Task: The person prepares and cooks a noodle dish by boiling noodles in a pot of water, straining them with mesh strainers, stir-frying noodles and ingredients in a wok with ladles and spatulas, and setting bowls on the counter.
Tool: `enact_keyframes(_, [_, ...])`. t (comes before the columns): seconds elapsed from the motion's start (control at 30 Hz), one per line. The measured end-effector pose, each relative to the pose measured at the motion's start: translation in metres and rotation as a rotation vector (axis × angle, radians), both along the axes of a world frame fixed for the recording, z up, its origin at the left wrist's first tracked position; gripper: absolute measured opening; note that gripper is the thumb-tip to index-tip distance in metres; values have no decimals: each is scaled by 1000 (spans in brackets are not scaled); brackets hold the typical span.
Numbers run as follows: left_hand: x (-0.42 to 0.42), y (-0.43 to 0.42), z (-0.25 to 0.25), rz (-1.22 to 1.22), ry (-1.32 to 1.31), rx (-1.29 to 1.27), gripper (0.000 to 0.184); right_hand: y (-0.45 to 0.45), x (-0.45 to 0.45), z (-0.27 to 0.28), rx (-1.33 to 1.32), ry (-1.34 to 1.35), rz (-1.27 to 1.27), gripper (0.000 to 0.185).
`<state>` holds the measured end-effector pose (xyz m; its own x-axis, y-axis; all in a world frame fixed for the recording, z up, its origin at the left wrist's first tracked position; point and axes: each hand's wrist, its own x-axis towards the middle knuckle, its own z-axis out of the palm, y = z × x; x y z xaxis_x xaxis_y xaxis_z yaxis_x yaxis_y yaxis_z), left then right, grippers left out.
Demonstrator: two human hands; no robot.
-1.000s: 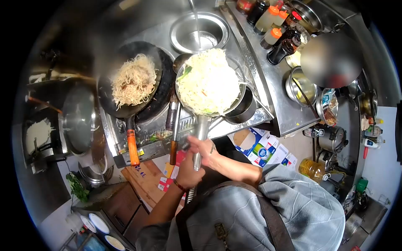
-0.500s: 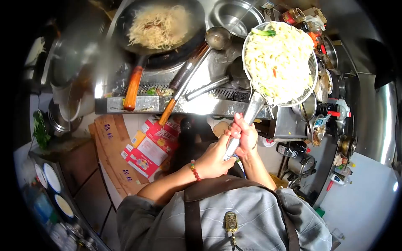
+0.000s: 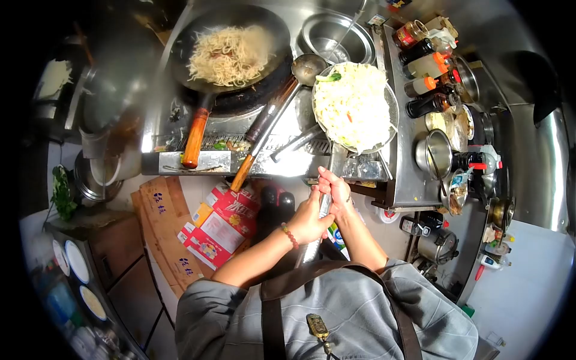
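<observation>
At 11 o'clock, haze blurred the noodles [image 3: 227, 59]; at 10 o'clock, a large pan [image 3: 114, 96]. The left hand [image 3: 308, 222] and right hand [image 3: 338, 193] covered part of the strainer handle [image 3: 338, 158]. Lettering on the bottles [image 3: 427, 65] at 2 o'clock was illegibly small. The grey shirt [image 3: 366, 309] was cropped at 6 o'clock.

Both bare hands, left [image 3: 307, 221] and right [image 3: 337, 193], grip the long metal handle [image 3: 326, 204] of a round wire-mesh strainer [image 3: 391, 123], heaped with pale shredded food [image 3: 353, 108]!
</observation>
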<state>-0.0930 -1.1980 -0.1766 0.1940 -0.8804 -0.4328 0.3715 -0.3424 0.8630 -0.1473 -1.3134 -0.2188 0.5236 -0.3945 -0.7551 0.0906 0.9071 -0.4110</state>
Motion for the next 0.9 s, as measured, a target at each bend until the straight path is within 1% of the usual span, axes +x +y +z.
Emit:
enact_keyframes(0.03, [-2,-3,0,-8,-73,6,50,-7,-6,-5,-49,38,48,21])
enact_keyframes(0.07, [-2,-3,-21,-8,-288,-87,40,-13,-12,-6,-58,18,62,20])
enact_keyframes(0.1, [8,-3,-29,-6,-509,-182,33,-20,-16,-3,-72,-7,81,20])
enact_keyframes(0.13, [29,2,-38,90,-580,-164,24,-28,-21,3,-109,20,83,21])
enact_keyframes(0.17, [53,13,-49,214,-933,15,22,-39,-28,6,-126,45,97,21])
enact_keyframes(0.2, [75,28,-71,345,-1357,163,26,-49,-37,4,-123,22,107,21])
enact_keyframes(0.23, [85,37,-66,225,-1456,460,35,-58,-45,1,-120,3,116,21])
enact_keyframes(0.27, [91,46,-101,122,-1485,612,39,-64,-51,3,-145,37,141,20])
enact_keyframes(0.3, [94,44,-112,121,-1493,613,39,-70,-55,6,-173,72,164,20])
enact_keyframes(0.33, [99,41,-120,18,-1330,684,42,-75,-59,9,-236,57,193,17])
enact_keyframes(0.37, [103,36,-116,-81,-1164,747,44,-78,-62,13,-274,103,194,16])
enact_keyframes(0.4, [99,36,-111,-83,-1132,696,39,-83,-65,12,-389,154,248,17])
enact_keyframes(0.43, [99,42,-105,-93,-1134,687,39,-85,-70,11,-499,213,302,18])
enact_keyframes(0.47, [102,51,-98,0,-1056,372,32,-85,-73,7,-597,237,292,21])
enact_keyframes(0.5, [105,57,-85,90,-955,62,26,-84,-75,13,-665,339,304,35])
enact_keyframes(0.53, [108,58,-31,116,-124,278,17,-87,-79,9,-867,541,392,43])
enact_keyframes(0.57, [111,69,-24,113,73,254,14,-87,-81,5,-1068,747,479,50])
enact_keyframes(0.63, [112,95,-7,124,425,217,11,-69,-75,32,-1924,990,526,61])
enact_keyframes(0.67, [111,109,0,129,492,223,12,-50,-63,57,-2033,914,485,56])
enact_keyframes(0.7, [108,125,7,126,519,193,15,-31,-51,68,-2134,756,419,49])
enact_keyframes(0.73, [104,140,10,118,526,197,17,-3,-41,76,-1960,598,480,36])
enact_keyframes(0.77, [108,163,-1,-34,502,184,18,24,-29,82,-1694,482,681,27])
enact_keyframes(0.8, [103,181,-13,-101,210,70,18,53,-23,62,-1525,471,899,23])
enact_keyframes(0.83, [101,190,-24,-157,-86,-54,19,87,4,80,-1032,383,892,25])
enact_keyframes(0.9, [99,192,-31,-242,-53,-7,28,140,39,84,-792,150,846,21])
